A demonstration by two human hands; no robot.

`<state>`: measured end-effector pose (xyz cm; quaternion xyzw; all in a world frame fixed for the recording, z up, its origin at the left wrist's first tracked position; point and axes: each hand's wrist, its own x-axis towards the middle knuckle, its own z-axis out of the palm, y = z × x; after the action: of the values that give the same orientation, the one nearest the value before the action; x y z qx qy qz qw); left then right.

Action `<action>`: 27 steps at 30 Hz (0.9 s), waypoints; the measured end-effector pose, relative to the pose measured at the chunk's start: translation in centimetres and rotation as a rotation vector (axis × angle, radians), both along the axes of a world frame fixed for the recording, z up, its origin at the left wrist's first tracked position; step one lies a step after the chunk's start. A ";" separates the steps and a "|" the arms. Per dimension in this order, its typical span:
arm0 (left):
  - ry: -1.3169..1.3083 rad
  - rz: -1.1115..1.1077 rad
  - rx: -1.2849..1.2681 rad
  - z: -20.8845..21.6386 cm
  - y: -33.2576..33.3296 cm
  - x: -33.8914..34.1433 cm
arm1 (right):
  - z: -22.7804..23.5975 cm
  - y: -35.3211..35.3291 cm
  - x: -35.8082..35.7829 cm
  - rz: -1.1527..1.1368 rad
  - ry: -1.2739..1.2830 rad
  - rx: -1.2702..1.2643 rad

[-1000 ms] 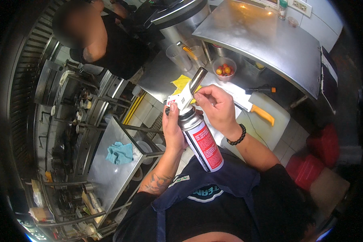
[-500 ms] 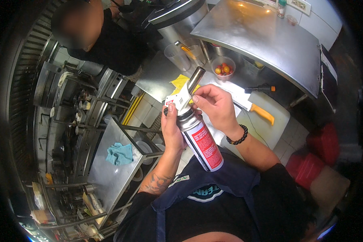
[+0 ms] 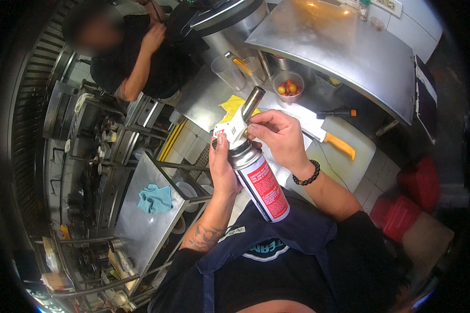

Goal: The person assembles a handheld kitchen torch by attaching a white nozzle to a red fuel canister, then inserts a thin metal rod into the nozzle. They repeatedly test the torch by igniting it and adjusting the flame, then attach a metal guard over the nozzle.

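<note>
A kitchen blowtorch [image 3: 263,185], with a red and white gas canister and a white head, tilts in front of my chest. Its metal nozzle points up and away to the right. My left hand [image 3: 223,169] is closed around the torch just below the head, thumb along its side. At the right side of the head, my right hand [image 3: 281,140] pinches with thumb and forefinger; the small part between the fingertips is hidden. Beyond the torch a yellow cloth [image 3: 234,108] lies on the steel counter. A yellow-handled knife [image 3: 339,146] rests on the cutting board [image 3: 357,167].
A tub of small tomatoes [image 3: 289,87] and clear plastic jugs [image 3: 228,73] stand at the back. A raised steel shelf [image 3: 339,47] overhangs the counter. On the left, a blue cloth [image 3: 155,199] lies on a steel table. A co-worker [image 3: 141,62] stands at far left.
The co-worker's arm has come into view, bent and raised. My hands and the torch have stayed nearly in place.
</note>
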<state>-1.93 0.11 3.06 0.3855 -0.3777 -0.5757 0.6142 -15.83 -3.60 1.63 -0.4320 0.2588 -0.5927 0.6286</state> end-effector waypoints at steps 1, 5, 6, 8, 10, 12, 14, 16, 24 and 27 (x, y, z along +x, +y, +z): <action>0.002 0.001 0.008 0.0 0.1 0.0 | -0.1 0.1 0.0 0.000 0.000 0.000; 0.082 -0.035 0.072 -0.7 -0.2 0.4 | -0.8 -0.1 0.2 0.028 -0.023 -0.014; 0.120 -0.053 0.096 -0.8 -0.4 0.5 | -0.6 -0.1 0.2 0.018 -0.018 -0.010; 0.207 -0.078 0.148 -0.8 -0.4 0.4 | -0.3 0.0 0.3 -0.004 -0.007 -0.002; 0.243 -0.069 0.197 -1.1 -0.6 0.5 | -0.6 0.0 0.5 -0.023 0.044 -0.033; 0.331 -0.156 0.256 -1.8 -0.8 1.2 | -0.6 -0.1 0.4 -0.045 0.087 -0.054; 0.429 -0.205 0.328 -2.5 -0.9 1.4 | -0.3 -0.1 0.4 -0.063 0.122 -0.066; 0.478 -0.229 0.340 -3.1 -0.7 1.0 | -0.3 -0.4 0.3 -0.102 0.203 -0.114; 0.468 -0.236 0.448 -3.3 -0.3 1.0 | -0.4 -0.6 0.1 -0.123 0.372 -0.160; 0.378 -0.227 0.442 -2.9 -0.5 1.0 | -0.2 -0.7 -0.1 -0.089 0.367 -0.106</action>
<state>-0.88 -0.38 0.15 0.3511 -0.1633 -0.7703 0.5067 -15.95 -4.33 1.45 -0.5536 0.3563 -0.5438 0.5205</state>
